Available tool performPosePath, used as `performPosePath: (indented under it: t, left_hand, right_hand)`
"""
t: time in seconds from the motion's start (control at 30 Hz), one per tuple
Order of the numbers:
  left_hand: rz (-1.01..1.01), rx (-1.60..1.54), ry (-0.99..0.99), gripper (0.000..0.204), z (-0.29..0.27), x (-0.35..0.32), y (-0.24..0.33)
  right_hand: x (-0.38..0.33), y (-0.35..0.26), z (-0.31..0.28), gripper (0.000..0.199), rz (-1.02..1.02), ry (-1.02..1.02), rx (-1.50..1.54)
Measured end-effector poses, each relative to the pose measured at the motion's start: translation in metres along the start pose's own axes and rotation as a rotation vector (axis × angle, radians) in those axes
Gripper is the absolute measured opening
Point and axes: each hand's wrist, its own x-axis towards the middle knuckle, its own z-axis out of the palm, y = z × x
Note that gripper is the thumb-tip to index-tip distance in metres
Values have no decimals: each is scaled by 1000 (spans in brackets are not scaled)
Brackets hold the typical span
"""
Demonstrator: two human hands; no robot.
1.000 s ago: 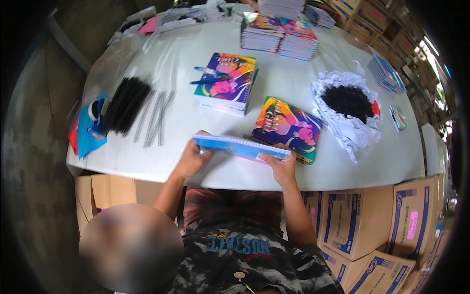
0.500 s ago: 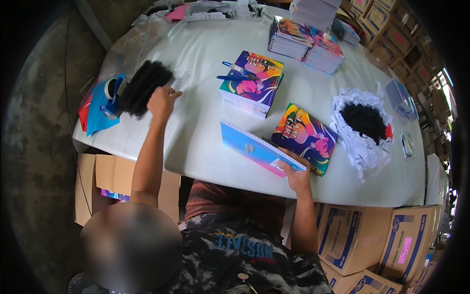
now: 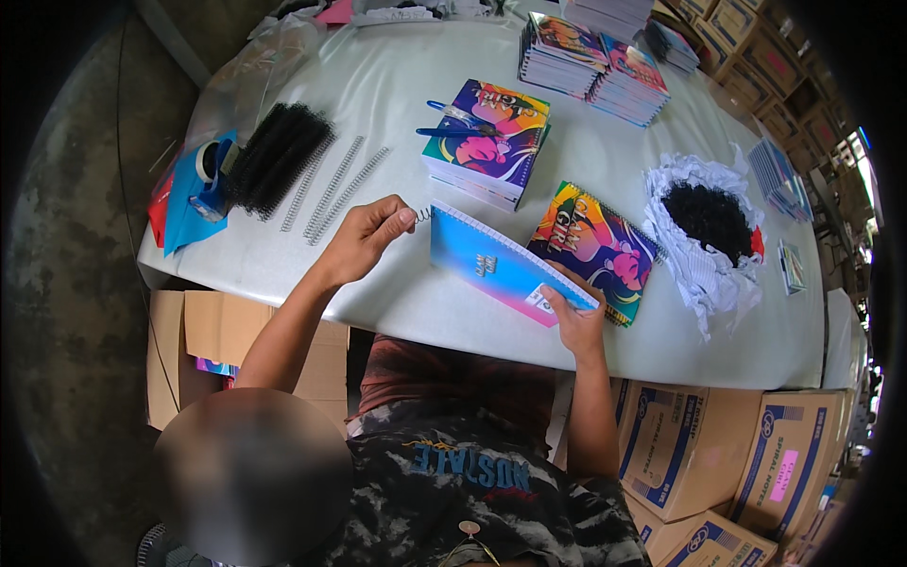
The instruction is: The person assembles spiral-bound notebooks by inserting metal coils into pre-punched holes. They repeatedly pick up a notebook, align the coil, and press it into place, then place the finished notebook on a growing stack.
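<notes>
A white-covered counter [image 3: 378, 307] fills the room's middle, with cardboard cartons [image 3: 666, 444] at its near right edge and more piled in the far right corner. Above the near edge, the right hand [image 3: 578, 323] grips the lower right end of a blue-and-pink notepad [image 3: 487, 265], its perforated edge uppermost. The left hand [image 3: 373, 234] pinches a dark spiral coil [image 3: 423, 214] between thumb and fingers, its tip at the notepad's upper left corner; whether it enters a hole I cannot tell. Left lie loose coils [image 3: 351, 192] beside a black coil bundle [image 3: 282, 156]; right, a colorful spiral notebook [image 3: 605, 250] lies near crumpled white paper [image 3: 666, 260].
</notes>
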Motion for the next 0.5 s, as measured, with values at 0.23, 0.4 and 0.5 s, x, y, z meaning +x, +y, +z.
performPosePath:
  t: [0.23,0.4,0.5]
  left_hand:
    - [-377,-191,-86,35,-12,11,11]
    - [161,115,-62,21,-19,19,36]
    - [355,513,-157,28,-23,23,46]
  right_hand:
    - [4,-5,1,25,-75,-85,-37]
    - [-2,-4,-2,27,15,-46,-52]
    - [-7,8,-1,26,12,-20,-14]
